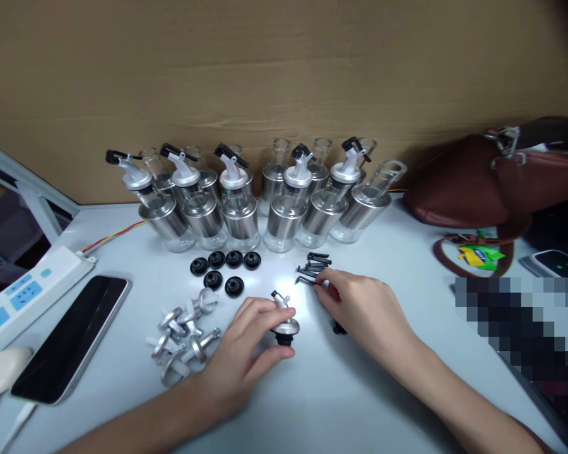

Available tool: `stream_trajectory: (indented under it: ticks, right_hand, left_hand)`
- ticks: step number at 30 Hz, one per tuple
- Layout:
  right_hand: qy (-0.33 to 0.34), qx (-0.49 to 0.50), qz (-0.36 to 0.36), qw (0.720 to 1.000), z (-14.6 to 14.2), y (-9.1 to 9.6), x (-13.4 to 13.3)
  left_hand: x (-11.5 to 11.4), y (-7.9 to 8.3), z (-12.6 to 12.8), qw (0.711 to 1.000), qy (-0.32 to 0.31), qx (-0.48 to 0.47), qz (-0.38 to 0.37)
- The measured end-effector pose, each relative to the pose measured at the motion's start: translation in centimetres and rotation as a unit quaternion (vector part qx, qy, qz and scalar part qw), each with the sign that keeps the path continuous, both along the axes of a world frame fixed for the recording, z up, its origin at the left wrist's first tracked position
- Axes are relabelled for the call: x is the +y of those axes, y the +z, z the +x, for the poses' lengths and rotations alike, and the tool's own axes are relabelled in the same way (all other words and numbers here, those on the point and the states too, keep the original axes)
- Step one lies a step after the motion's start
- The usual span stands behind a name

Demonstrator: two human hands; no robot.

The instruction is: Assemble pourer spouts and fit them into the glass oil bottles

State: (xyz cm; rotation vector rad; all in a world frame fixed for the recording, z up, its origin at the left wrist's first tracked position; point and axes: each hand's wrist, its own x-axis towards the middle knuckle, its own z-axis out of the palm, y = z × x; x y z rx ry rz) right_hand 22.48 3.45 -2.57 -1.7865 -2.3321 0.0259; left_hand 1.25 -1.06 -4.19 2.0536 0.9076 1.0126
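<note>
My left hand (pixel 253 343) is closed around a silver pourer spout (pixel 286 326) with a black rubber stopper at its base, held upright above the table. My right hand (pixel 360 309) reaches to a small pile of black flip caps (pixel 318 258), thin and lever-shaped. Its fingertips pinch the end of the nearest black flip cap (pixel 305 280). Under the right palm another black part (pixel 339 328) shows only partly. Left of my left hand lies a heap of silver pourer spouts (pixel 182 337). Several round black stoppers (pixel 234 287) sit behind that heap.
Glass bottles with steel bands (pixel 239 221) stand in rows along a cardboard wall (pixel 265 69); several front ones wear pourers. At left lie a power strip (pixel 33 293) and a phone (pixel 71 340). A brown leather bag (pixel 459 183) and a green-yellow packet (pixel 483 256) are at right.
</note>
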Motion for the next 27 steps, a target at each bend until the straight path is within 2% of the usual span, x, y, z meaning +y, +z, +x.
stream_trajectory:
  ticks: [3,6,9,13,22,27]
  right_hand:
    - [0.041,0.115,0.022,0.992,-0.1,0.4,-0.2]
    - [0.087,0.233,0.028,0.968,-0.6,0.9,-0.7]
    - [0.116,0.286,0.041,0.95,-1.1,1.3,-1.2]
    - [0.157,0.284,0.069,0.943,-1.3,1.3,-1.4]
    - [0.219,0.257,0.116,0.934,-1.2,0.7,-1.4]
    - [0.228,0.261,0.128,0.929,-1.3,0.8,-1.4]
  left_hand:
    - [-0.1,0.0,0.0,1.0,0.01,0.026,-0.002]
    - [-0.3,-0.2,0.1,0.998,0.026,0.053,0.015]
    - [-0.4,-0.3,0.1,0.994,0.048,0.079,0.058]
    - [-0.6,-0.4,0.0,0.992,0.047,0.095,0.067]
    - [-0.4,-0.5,0.1,0.997,0.019,0.072,0.026]
    - [-0.5,-0.3,0.2,0.999,0.002,0.05,0.016]
